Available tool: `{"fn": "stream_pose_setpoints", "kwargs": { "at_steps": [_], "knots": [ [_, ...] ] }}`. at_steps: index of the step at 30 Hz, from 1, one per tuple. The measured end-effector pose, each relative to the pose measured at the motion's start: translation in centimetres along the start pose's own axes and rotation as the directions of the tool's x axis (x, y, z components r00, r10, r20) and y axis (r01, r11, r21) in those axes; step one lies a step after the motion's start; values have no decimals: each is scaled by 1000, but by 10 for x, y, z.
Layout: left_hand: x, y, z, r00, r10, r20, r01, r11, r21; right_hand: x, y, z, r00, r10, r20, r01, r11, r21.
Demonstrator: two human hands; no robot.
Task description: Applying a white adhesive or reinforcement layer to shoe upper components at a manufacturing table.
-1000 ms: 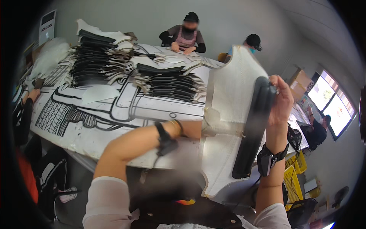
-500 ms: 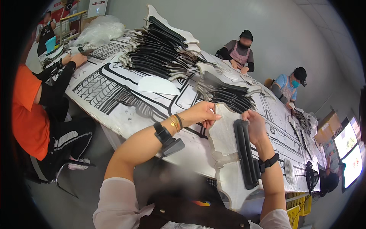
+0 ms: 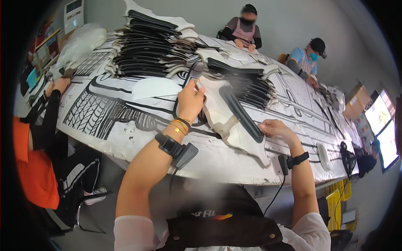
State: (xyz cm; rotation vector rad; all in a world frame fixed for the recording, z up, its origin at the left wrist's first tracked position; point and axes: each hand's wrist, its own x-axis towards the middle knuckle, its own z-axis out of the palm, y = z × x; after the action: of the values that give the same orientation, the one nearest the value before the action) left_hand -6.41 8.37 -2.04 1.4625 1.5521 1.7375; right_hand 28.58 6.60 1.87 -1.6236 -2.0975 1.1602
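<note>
Over the near edge of the table I hold a flat off-white shaped panel (image 3: 217, 111) with a ridged black padded strip (image 3: 240, 113) along its right side. It lies slanted, its far end by a pile of similar pieces. My left hand (image 3: 191, 101) is closed on the panel's far left edge. My right hand (image 3: 278, 130) has its thumb and fingers pinched at the near end of the black strip. Just beyond the panel is a stack of like black-and-white pieces (image 3: 247, 83).
A taller stack of these pieces (image 3: 144, 46) rises at the far left. Before it lies a white half-round sheet (image 3: 155, 88). A co-worker in orange (image 3: 39, 175) sits at left, two others across the table. A coiled white cord (image 3: 323, 157) lies at right; yellow crates (image 3: 335, 205) stand below.
The panel has moved away from me and turned, from upright before my body to slanting over the table. My right hand has shifted from its far end to the strip's near end.
</note>
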Motion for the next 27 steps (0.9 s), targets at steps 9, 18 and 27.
{"fn": "stream_pose_setpoints", "kwargs": {
  "at_steps": [9,18,27],
  "knots": [
    [-20,44,-15,951,-192,241,262,916,-305,-13,5,-3,943,-253,-214,216,959,-182],
    [-40,66,-21,622,-320,715,209,947,242,18,54,12,750,-459,-477,278,872,-402],
    [-45,34,-12,666,130,735,189,923,-335,-3,30,8,511,-476,-716,459,855,-241]
  ]
}}
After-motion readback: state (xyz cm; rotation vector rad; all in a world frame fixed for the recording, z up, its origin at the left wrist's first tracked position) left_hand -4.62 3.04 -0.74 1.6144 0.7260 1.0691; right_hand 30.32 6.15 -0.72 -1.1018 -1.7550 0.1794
